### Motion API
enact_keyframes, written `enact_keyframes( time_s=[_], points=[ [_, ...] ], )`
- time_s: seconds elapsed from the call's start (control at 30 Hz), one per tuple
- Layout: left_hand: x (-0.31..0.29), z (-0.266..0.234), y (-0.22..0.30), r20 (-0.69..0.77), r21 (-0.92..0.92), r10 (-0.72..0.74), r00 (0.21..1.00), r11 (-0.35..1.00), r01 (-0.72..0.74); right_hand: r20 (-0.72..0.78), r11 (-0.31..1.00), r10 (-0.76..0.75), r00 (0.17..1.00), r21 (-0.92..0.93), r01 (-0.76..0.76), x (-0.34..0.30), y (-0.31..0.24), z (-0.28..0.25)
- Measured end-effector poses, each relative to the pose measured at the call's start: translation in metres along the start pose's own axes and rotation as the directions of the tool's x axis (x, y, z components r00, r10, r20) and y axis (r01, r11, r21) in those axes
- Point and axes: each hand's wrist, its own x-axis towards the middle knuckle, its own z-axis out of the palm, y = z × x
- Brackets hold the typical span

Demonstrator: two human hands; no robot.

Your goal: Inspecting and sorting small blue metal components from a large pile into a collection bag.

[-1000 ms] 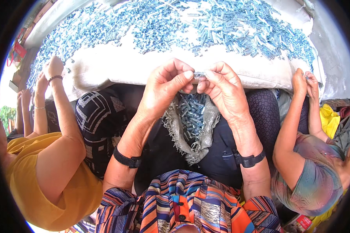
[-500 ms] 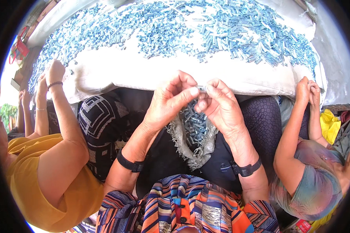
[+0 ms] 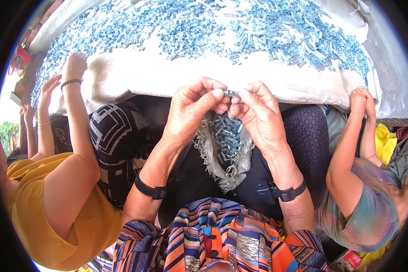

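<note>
Broad and draped in pale cloth, the bench (image 3: 163,75) stretched across the far side, bearing a wide spread (image 3: 186,31) of small, shiny blue-silver bits. A co-worker in yellow (image 3: 68,204) sat at the left and another in a patterned grey top (image 3: 371,211) at the right, both with hands up near its edge. Low at the wearer's lap, a frayed grey sack (image 3: 233,180) gaped open, its limp woven sides standing around a loose jumble (image 3: 225,140) of similar slim bits; how deep they lay could not be told. Above it, the left hand (image 3: 187,109) and right hand (image 3: 263,113) faced each other, the fingers of each pinching opposite ends of one piece (image 3: 232,93), so that only its middle showed between them. That piece looked light and stiff, probably smooth enough to slip or roll under an uneven pinch, and perhaps thin enough to dent if squeezed hard; whether metal or plastic, it was too small to tell. Its two ends seemed the best hold, thumb against forefinger, with gentle, even pressure.
</note>
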Motion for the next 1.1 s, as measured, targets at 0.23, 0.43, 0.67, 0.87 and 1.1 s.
enact_keyframes(
  time_s=[0.23, 0.43, 0.67, 0.87, 1.1],
  points=[
    [-0.004, 0.0, 0.002, 0.03, 0.228, 0.057, 0.998, 0.972, -0.062, 0.023, 0.999, 0.042, 0.999, 0.003, -0.042, -0.003, 0.001, -0.003],
    [-0.009, 0.003, 0.001, 0.011, 0.321, 0.103, 0.995, 0.942, -0.101, 0.051, 0.98, 0.132, 0.99, 0.145, -0.138, -0.005, 0.006, -0.007],
    [-0.011, -0.007, 0.005, 0.228, 0.086, -0.041, 0.973, 0.996, 0.022, 0.194, 0.96, 0.201, 0.96, 0.156, -0.232, -0.008, 0.004, -0.011],
    [-0.016, -0.001, 0.009, 0.356, -0.124, -0.143, 0.923, 0.972, 0.198, 0.288, 0.912, 0.273, 0.918, 0.227, -0.343, -0.016, 0.004, -0.005],
    [0.007, -0.028, 0.016, 0.208, 0.28, -0.02, 0.978, 0.959, -0.04, 0.165, 0.96, 0.275, 0.947, -0.09, -0.264, -0.008, -0.015, -0.002]
  ],
)
